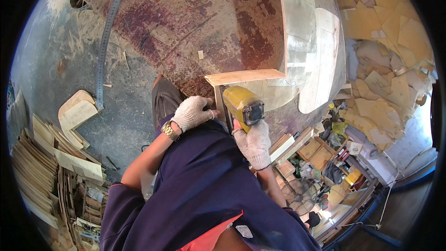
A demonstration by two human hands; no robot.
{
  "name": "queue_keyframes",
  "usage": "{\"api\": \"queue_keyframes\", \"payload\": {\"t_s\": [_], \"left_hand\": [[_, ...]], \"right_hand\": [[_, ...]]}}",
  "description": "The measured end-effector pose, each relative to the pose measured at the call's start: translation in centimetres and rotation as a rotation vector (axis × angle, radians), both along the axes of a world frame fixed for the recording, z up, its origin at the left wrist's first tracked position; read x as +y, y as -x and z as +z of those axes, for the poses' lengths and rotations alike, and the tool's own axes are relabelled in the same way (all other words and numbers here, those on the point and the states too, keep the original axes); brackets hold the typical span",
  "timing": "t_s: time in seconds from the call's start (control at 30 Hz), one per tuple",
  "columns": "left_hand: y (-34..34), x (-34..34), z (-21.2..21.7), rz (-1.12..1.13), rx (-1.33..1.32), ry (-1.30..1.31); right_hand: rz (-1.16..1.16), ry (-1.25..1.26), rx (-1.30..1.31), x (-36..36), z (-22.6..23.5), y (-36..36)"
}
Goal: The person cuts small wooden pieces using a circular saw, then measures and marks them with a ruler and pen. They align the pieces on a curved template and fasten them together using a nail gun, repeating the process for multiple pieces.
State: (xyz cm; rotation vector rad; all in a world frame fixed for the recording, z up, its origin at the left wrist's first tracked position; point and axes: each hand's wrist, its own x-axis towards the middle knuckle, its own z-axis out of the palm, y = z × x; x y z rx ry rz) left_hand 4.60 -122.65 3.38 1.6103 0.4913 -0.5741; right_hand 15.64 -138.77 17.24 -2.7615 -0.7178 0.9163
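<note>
My right hand point(254, 143), in a white knit glove, is wrapped round the grip of a yellow nail gun point(241, 104). The tool's nose is up against the corner of a thin wooden frame point(246, 76), whose far edge runs across in front of me. My left hand point(193, 112), gloved too, has its fingers curled at the frame's near upright strip, just left of the nail gun. A gold watch point(169, 130) is on that wrist. The fingertips partly hide the strip, and the tool's body hides where its nose meets the wood.
A worn, paint-stained board point(195, 23) spreads ahead. At left lie a long metal ruler point(106, 42), a curved wooden piece point(76, 111) and stacked wood strips point(35, 176). Pale panels point(320, 60) and scrap sheets point(385, 74) are at right, above a fan point(299, 195) and clutter.
</note>
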Motion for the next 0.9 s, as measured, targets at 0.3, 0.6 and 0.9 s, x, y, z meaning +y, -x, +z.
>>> {"api": "queue_keyframes", "payload": {"t_s": [0.3,0.6,0.9], "left_hand": [[-1.4,0.9,2.3,0.15,-0.022,-0.251],[-10.0,-3.0,2.1,0.104,-0.481,-0.713],[-11.8,-4.7,0.6,-0.069,-0.416,-0.711]], "right_hand": [[-0.269,-0.05,0.002,-4.4,1.4,-2.4],[-0.474,-0.155,-0.023,-11.3,-0.1,-12.5],[-0.266,-0.122,-0.121,-11.9,-1.2,-15.5]]}}
